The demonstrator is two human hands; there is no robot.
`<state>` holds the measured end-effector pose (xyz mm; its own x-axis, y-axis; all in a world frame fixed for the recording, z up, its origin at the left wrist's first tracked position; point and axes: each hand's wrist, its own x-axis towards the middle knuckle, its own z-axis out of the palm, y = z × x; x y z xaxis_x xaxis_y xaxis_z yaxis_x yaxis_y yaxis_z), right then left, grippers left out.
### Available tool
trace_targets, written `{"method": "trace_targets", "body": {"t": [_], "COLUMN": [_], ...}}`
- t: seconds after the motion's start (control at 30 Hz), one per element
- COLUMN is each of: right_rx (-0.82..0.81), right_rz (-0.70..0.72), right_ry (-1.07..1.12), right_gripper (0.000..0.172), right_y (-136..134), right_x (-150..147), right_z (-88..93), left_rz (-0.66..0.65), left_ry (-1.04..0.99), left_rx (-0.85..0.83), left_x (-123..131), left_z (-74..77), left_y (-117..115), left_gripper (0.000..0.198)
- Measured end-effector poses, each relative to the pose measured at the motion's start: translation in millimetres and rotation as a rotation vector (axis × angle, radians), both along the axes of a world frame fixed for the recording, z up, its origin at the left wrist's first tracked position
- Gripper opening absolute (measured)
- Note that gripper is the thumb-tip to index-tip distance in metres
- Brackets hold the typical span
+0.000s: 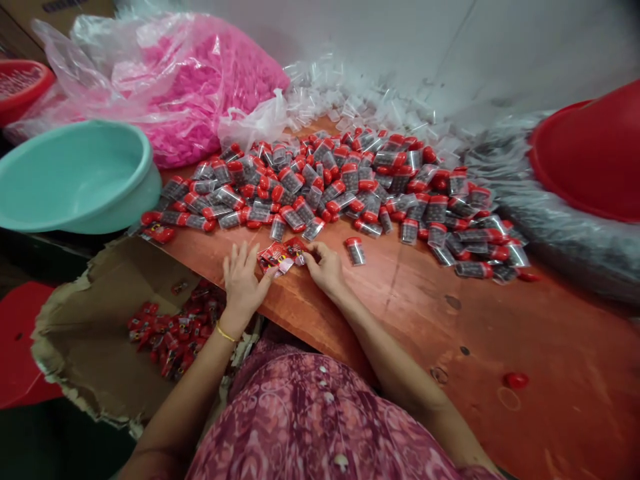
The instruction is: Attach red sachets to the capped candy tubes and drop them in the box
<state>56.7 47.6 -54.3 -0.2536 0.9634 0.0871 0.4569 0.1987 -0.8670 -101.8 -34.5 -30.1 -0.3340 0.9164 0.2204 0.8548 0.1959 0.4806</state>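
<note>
Red glossy printed sachets (279, 257), a small flat bunch with white patches of print, lie on the tabletop (400, 313) near its front edge, between the two hands. The left hand (243, 280) is released, palm down and fingers spread, with its thumb side touching the bunch's left end; a thin gold bangle (225, 332) is on that wrist. The right hand (325, 268) pinches the bunch's right end with curled fingertips. The print on the sachets is too small to read. Just beside the right hand a single clear plastic vial with a red cap (355, 251) sits alone. It is apart from the big heap of red-capped vials (340, 187) with dark contents, spread across the tabletop's middle. The tabletop is reddish-brown stained wood, scuffed, with a loose red cap (517, 380) at front right. A torn brown cardboard box (90, 333) below the left edge holds more red packs (170, 330). At back left are a mint-green plastic basin (75, 177) and a clear plastic bag of pink pieces (200, 87). At right is a red plastic basin (595, 160) by a grey shiny plastic-wrapped heap (560, 227). Loose clear tubes (350, 100) lie along the pale wall (500, 47).
</note>
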Motion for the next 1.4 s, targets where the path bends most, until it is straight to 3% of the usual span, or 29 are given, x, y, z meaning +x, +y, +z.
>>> {"method": "trace_targets", "body": {"t": [0.07,0.17,0.23,0.33,0.47,0.7,0.8,0.87,1.0,1.1,1.23,1.4], "right_rx": [-0.085,-0.121,-0.083,0.015,0.102,0.102,0.077,0.132,0.248,0.258,0.197,-0.077], "right_rz": [0.035,0.052,0.038,0.017,-0.006,0.042,0.099,0.048,-0.240,-0.187,-0.156,-0.068], "right_ry": [0.213,0.334,0.316,0.244,0.109,0.179,0.143,-0.038,-0.614,-0.796,-0.537,0.100], "right_gripper": [0.018,0.020,0.021,0.023,0.031,0.023,0.032,0.041,0.042,0.031,0.025,0.025], "right_y": [-4.1,-14.8,-21.9,-28.3,-29.7,-27.5,-19.6,-10.3,9.3,13.4,-0.8,-40.7], "right_x": [2.8,7.6,11.7,18.7,27.4,31.2,37.6,48.8,78.6,92.3,97.5,96.3], "right_z": [3.1,9.9,13.5,15.5,13.9,14.7,20.4,24.6,22.3,12.1,10.5,39.5], "left_rz": [-0.007,-0.049,-0.049,0.056,0.155,0.163,0.139,0.151,0.206,0.224,0.231,0.185], "left_ry": [-0.187,-0.594,-0.870,-1.210,-1.488,-1.566,-1.536,-1.556,-1.710,-1.790,-1.826,-1.769], "left_rx": [0.050,-0.035,-0.112,-0.154,-0.209,-0.220,-0.163,-0.141,-0.157,-0.220,-0.275,-0.291], "left_x": [10.1,30.5,43.9,60.0,70.9,71.5,72.3,72.3,68.5,66.1,67.7,73.1], "left_z": [10.6,19.7,20.3,18.9,21.2,24.0,21.6,21.0,24.3,28.8,33.5,33.8], "left_y": [4.3,15.1,21.4,24.6,22.4,28.8,34.2,38.7,46.4,47.0,43.8,40.1], "left_gripper": [0.048,0.036,0.035,0.032,0.032,0.034,0.034,0.031,0.024,0.022,0.023,0.028]}}
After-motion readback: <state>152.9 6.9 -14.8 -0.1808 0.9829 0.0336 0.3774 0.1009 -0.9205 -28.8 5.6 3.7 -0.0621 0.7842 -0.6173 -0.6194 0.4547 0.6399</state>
